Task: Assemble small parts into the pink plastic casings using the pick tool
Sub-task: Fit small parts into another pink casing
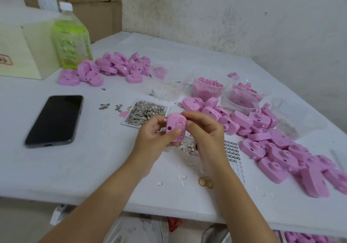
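I hold one pink plastic casing above the middle of the white table. My left hand grips it from the left and below, thumb on its front face. My right hand pinches its top right edge with fingertips. No pick tool is visible in either hand. A tray of small silvery metal parts lies just behind the casing. More small round parts lie under my hands. A large heap of pink casings spreads to the right, and a second heap sits at the back left.
A black phone lies flat on the left. A green bottle and a cream box stand at the back left. Clear tubs hold transparent rings and pink bits. Yellow rings lie near the front edge.
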